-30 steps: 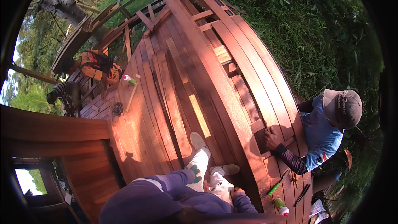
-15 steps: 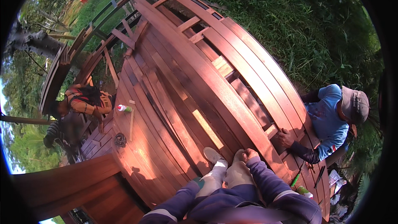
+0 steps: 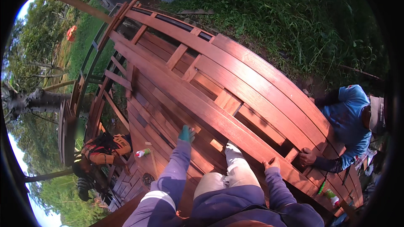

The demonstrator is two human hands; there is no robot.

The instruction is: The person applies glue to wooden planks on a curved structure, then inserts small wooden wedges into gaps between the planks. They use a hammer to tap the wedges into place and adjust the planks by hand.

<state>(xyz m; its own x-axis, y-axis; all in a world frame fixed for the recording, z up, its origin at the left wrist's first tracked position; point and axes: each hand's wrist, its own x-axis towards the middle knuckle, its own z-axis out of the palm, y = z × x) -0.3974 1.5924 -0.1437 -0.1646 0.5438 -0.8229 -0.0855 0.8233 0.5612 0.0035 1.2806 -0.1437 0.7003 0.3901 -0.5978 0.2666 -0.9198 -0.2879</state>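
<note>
A long reddish-brown wooden plank [image 3: 198, 107] runs diagonally across the deck, on edge or raised beside the gapped boards. My right hand [image 3: 272, 164] is at its near edge, fingers bent around the wood. My left hand [image 3: 186, 134], in a teal glove with bare fingertips, reaches forward over the deck boards [image 3: 162, 111] with its fingers extended and nothing visible in them. Short cross pieces [image 3: 228, 101] show in the gap beyond the plank. My light-trousered legs are bent below it.
At right a person in a blue shirt [image 3: 347, 109] has a hand [image 3: 307, 158] by the plank's end. A green-handled tool [image 3: 322, 186] and a bottle [image 3: 331, 196] lie near. Another bottle [image 3: 143, 153] lies at left, close to a person in orange [image 3: 105, 151]. Grass [image 3: 286, 29] borders the deck.
My left arm has come up and forward, bringing the gloved hand into view over the boards. My right hand has shifted to the plank's edge. The view has turned and moved closer.
</note>
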